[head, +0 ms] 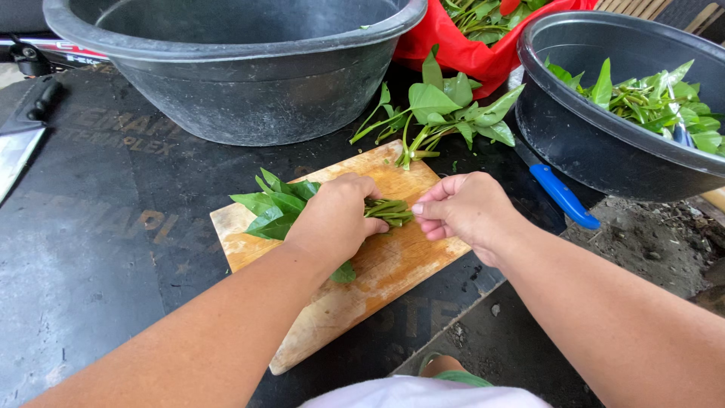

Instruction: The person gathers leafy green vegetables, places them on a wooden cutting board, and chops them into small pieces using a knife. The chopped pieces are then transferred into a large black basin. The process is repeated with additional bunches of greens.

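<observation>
My left hand (337, 217) is closed around a small bunch of leafy greens (291, 208), and it presses this bunch down on the wooden cutting board (347, 302). The bunch is fresh and bright green; its pointed leaves spread out to the left of my fist, and its thin stems come out on the right side, lying close together. My right hand (462, 211) is mostly closed, and its fingertips pinch the ends of these stems, so the two hands are almost touching, with only the stems between them. The bunch lies across the upper half of the board, and one leaf shows under my left wrist. The board is pale, worn, and set at an angle; its lower part is bare, and its far corner reaches near a loose sprig of greens (438, 109) that lies on the dark table (98, 249). Behind this sprig there is a red bag (453, 49) with more greens. To the right, a black bowl (604, 151) holds cut greens, and a blue handle (563, 195) sticks out just under it, near my right hand. At the back stands a large grey tub (249, 83). Far to the left a cleaver (23, 136) rests on the table, well apart from my hands. The table's edge runs just right of the board, with ground beyond it.
</observation>
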